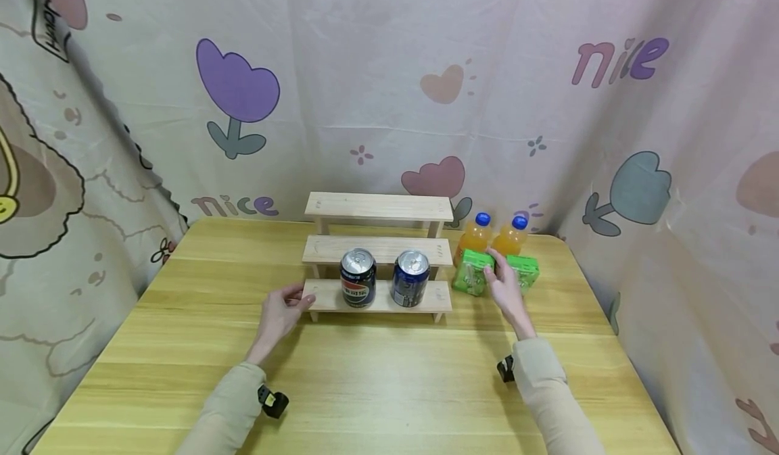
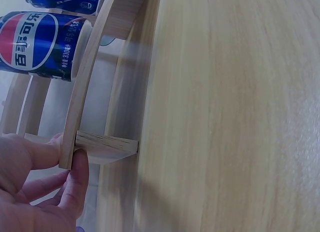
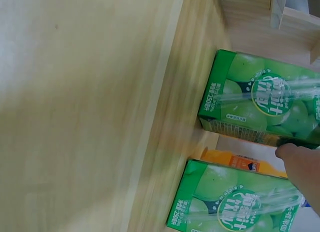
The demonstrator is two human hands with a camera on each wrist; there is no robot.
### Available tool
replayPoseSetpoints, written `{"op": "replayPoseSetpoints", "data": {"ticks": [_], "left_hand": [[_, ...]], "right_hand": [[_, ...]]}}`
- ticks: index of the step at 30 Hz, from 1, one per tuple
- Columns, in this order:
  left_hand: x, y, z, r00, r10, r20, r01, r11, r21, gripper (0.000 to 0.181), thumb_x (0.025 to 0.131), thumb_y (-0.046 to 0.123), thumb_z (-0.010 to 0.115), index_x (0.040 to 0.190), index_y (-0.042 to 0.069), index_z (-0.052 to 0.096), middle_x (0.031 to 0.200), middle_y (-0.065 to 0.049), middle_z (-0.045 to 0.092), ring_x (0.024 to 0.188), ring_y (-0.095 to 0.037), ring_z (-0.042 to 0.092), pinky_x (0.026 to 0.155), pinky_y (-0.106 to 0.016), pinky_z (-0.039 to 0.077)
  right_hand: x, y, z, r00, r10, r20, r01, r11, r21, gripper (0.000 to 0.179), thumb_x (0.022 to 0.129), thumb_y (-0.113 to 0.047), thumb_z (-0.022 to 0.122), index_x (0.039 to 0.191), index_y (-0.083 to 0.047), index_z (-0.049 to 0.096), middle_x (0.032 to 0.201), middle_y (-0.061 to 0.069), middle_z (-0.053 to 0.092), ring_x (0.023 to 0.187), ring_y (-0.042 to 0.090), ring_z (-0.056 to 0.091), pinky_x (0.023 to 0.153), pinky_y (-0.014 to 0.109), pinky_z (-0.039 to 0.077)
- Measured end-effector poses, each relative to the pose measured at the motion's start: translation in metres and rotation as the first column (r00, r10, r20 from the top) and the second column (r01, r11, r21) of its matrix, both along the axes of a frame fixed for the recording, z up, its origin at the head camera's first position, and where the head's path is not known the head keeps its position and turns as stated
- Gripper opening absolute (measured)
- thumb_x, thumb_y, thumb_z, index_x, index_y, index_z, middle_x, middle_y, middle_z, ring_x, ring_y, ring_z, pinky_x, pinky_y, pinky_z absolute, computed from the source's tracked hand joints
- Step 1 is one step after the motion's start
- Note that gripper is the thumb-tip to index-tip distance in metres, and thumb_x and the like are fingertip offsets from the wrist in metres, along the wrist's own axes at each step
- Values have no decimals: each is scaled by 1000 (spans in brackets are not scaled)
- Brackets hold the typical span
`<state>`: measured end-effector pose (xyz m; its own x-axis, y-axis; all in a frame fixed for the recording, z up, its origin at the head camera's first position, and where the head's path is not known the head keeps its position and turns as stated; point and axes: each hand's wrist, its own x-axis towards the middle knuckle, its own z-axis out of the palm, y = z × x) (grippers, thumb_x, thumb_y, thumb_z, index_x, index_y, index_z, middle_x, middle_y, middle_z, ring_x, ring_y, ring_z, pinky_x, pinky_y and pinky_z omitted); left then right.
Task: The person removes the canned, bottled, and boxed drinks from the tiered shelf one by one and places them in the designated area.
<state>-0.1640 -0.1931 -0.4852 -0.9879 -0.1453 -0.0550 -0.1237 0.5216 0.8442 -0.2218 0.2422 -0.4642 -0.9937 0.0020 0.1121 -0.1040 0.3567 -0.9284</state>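
A three-step wooden rack (image 1: 379, 205) stands near the back of the table, with two blue Pepsi cans (image 1: 358, 278) (image 1: 410, 279) upright on its lowest step. My left hand (image 1: 281, 316) pinches the left end of that step, thumb above and fingers below the board (image 2: 80, 107). To the right of the rack, my right hand (image 1: 504, 284) holds the left green grape juice carton (image 3: 270, 94) by its upper right side. Its other fingers are mostly hidden behind the carton. A second juice carton (image 3: 227, 199) stands just to the right.
Two orange juice bottles with blue caps (image 1: 473, 238) (image 1: 511, 237) stand behind the cartons. A patterned curtain (image 1: 365, 103) hangs behind and along both sides of the wooden table (image 1: 389, 387). Each sleeve carries a small black wrist camera (image 1: 274, 402).
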Motion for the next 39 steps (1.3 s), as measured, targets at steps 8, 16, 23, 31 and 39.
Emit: {"op": "replayPoseSetpoints", "data": {"ticks": [8, 16, 23, 31, 39], "left_hand": [[-1, 0, -1, 1000, -13, -1, 13, 1000, 11, 46, 94, 14, 70, 130, -11, 59, 111, -28, 70, 97, -34, 71, 71, -20, 58], [-1, -1, -1, 1000, -21, -1, 21, 1000, 13, 47, 94, 15, 69, 131, -12, 58, 111, -28, 70, 98, -34, 71, 70, -19, 58], [0, -2, -1, 1000, -24, 3, 24, 999, 21, 46, 94, 14, 69, 131, -11, 58, 112, -28, 70, 98, -35, 71, 71, -19, 58], [-1, -2, -1, 1000, -21, 3, 20, 1000, 8, 46, 95, 15, 69, 132, -11, 58, 112, -28, 70, 99, -34, 70, 72, -21, 59], [0, -1, -1, 1000, -15, 0, 15, 1000, 11, 46, 94, 15, 69, 131, -11, 58, 111, -28, 70, 99, -34, 71, 78, -29, 62]], "right_hand": [[7, -8, 1, 995, -30, -93, 27, 999, -38, 54, 104, -2, 45, 154, 7, 26, 163, 27, 24, 156, 39, 16, 129, 51, 13], [17, -26, 13, 985, -28, -167, 24, 999, -26, 67, 96, -13, 68, 153, -3, 34, 165, 19, 27, 157, 33, 18, 130, 53, 12], [23, -47, 23, 983, 77, -166, -82, 996, -25, 70, 94, -15, 71, 153, -4, 35, 162, 17, 34, 154, 34, 26, 129, 52, 14], [26, -66, 24, 972, 190, -138, -191, 982, 7, 70, 93, -19, 72, 153, -9, 38, 158, 15, 42, 149, 35, 36, 127, 53, 23], [25, -85, 28, 958, 261, -120, -255, 965, 63, 68, 90, -21, 74, 149, -8, 44, 152, 17, 50, 142, 38, 45, 121, 57, 33]]}}
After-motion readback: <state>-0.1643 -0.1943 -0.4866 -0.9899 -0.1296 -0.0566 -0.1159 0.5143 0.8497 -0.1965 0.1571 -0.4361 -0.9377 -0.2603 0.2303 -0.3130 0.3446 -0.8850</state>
